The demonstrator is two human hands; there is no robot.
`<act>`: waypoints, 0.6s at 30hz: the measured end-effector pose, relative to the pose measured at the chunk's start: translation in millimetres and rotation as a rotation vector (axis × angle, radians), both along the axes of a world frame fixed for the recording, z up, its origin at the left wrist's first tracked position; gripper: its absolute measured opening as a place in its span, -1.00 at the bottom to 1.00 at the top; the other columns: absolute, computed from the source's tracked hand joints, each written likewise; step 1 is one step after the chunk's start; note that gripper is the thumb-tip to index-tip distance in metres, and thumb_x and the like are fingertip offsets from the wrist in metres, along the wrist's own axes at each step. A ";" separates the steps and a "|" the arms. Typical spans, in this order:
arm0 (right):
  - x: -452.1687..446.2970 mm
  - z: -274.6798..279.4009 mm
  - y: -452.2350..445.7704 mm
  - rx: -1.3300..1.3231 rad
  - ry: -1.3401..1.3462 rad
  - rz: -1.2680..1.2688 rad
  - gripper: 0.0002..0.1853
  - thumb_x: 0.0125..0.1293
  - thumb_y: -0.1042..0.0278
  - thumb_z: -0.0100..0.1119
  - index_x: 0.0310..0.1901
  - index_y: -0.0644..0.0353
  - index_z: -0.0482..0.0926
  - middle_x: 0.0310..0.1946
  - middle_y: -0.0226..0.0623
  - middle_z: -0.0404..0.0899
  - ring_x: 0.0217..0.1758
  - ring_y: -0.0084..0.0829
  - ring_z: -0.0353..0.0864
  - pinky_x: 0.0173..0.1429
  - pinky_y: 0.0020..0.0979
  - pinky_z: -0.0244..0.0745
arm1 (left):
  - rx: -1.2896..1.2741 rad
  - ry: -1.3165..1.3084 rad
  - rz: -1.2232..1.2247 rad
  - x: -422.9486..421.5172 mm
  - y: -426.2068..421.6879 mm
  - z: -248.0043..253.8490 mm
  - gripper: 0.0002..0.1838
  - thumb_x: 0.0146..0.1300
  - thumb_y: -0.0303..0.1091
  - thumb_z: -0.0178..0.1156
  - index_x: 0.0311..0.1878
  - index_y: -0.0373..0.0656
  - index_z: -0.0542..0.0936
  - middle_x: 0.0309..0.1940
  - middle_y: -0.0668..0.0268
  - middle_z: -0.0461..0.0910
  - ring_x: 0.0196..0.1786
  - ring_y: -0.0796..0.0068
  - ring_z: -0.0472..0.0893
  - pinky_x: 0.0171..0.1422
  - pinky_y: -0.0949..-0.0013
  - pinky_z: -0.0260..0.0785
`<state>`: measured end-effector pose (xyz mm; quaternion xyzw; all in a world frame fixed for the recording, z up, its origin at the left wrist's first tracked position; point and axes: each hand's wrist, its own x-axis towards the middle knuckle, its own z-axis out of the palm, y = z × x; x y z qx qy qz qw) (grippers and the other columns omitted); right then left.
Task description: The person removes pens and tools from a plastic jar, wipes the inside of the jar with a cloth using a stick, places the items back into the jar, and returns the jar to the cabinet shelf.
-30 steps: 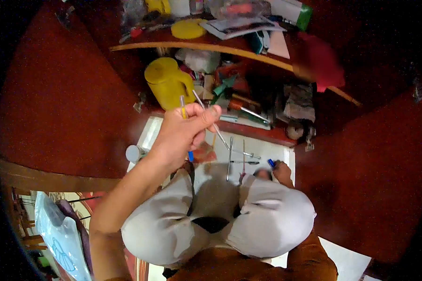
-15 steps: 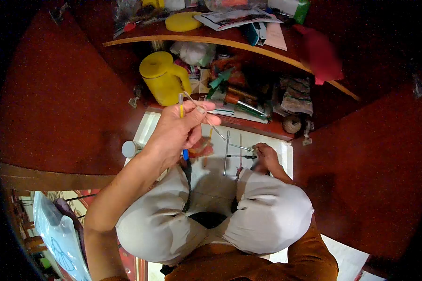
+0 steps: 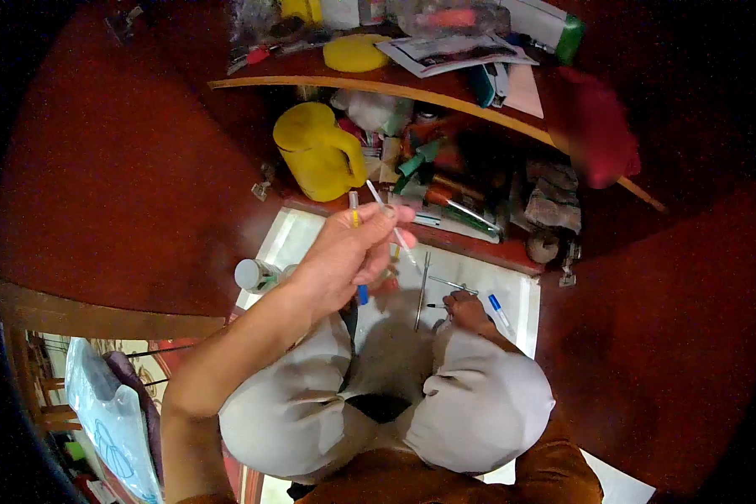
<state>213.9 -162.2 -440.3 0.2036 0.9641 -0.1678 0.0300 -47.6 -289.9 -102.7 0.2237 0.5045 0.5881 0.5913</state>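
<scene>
My left hand is raised in front of the mug, closed round a pen with a yellow band and a blue end. Between its thumb and fingertips is a thin, clear tube like a pen refill, slanting down to the right. Low between the knees and the cabinet, my right hand has its fingers closed on a dark-tipped pen, whose far part is hidden by the hand. Beside it on the white floor lie a long thin pen, another slim pen and a blue-capped pen.
A yellow mug stands on the cluttered lower shelf, left of pens and a grey cloth. Papers and a yellow disc lie on the upper shelf. Red-brown cabinet doors flank both sides. A lidded jar stands at left.
The view has shifted, moving the shelves right and down. My right hand has moved left and closer to the knees, onto the dark-tipped pen, uncovering the blue-capped pen. My left hand keeps its hold.
</scene>
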 end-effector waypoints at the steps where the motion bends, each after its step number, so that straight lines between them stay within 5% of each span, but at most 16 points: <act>1: 0.2 7.3 1.8 0.001 0.009 0.032 -0.81 0.13 0.54 0.05 -0.18 0.25 0.49 -0.23 0.07 0.54 -0.12 -0.03 0.56 -0.02 -0.08 0.50 | -0.034 -0.059 -0.020 0.1 0.1 3.2 -0.66 0.43 -0.11 0.00 0.04 -0.19 0.47 -0.28 0.30 0.61 -0.67 0.74 0.23 -0.66 0.63 0.00; 7: -16.5 38.8 6.1 -0.132 0.177 -0.405 -0.82 0.26 0.42 0.05 -0.11 0.20 0.48 -0.30 -0.12 0.54 -0.19 -0.05 0.56 -0.10 -0.22 0.48 | -0.049 -0.265 -0.020 -7.2 1.9 -6.4 -0.68 0.44 -0.13 -0.02 0.02 -0.18 0.48 -0.20 0.26 0.60 -0.53 0.67 0.38 -0.58 0.61 0.12; 10: -27.0 64.8 13.6 -0.687 0.451 -0.563 -0.84 0.34 0.37 0.04 -0.11 0.22 0.48 -0.29 -0.22 0.55 -0.27 -0.26 0.58 -0.16 -0.34 0.50 | -0.009 -0.277 -0.061 -13.7 -5.3 -9.7 -0.69 0.45 -0.14 -0.04 0.01 -0.18 0.49 -0.19 0.25 0.61 -0.47 0.66 0.46 -0.53 0.62 0.20; 11: -29.0 81.6 17.2 -1.201 0.493 -0.647 -0.82 0.40 0.23 0.00 -0.16 0.14 0.49 -0.36 -0.31 0.53 -0.36 -0.43 0.52 -0.33 -0.36 0.48 | 0.013 -0.278 -0.079 -16.1 -8.4 -11.1 -0.69 0.45 -0.15 -0.04 0.01 -0.18 0.49 -0.19 0.24 0.61 -0.44 0.65 0.49 -0.51 0.62 0.24; 14: -46.1 159.0 14.3 -1.639 0.640 -0.756 -0.81 0.38 0.20 0.03 -0.14 0.12 0.47 -0.39 -0.34 0.51 -0.39 -0.49 0.49 -0.40 -0.39 0.43 | 0.013 -0.282 -0.082 -13.7 -10.5 -7.6 -0.69 0.46 -0.15 -0.06 0.02 -0.18 0.49 -0.17 0.23 0.63 -0.37 0.60 0.56 -0.38 0.57 0.38; 18: -69.6 267.7 17.7 -1.696 0.558 -0.442 -0.78 0.40 0.20 -0.01 -0.08 0.15 0.42 -0.37 -0.35 0.49 -0.60 -0.68 0.28 -0.62 -0.65 0.11 | 0.014 -0.300 -0.032 -7.3 -3.2 -2.6 -0.67 0.47 -0.15 -0.07 0.06 -0.18 0.48 -0.14 0.22 0.62 -0.30 0.54 0.59 -0.22 0.52 0.46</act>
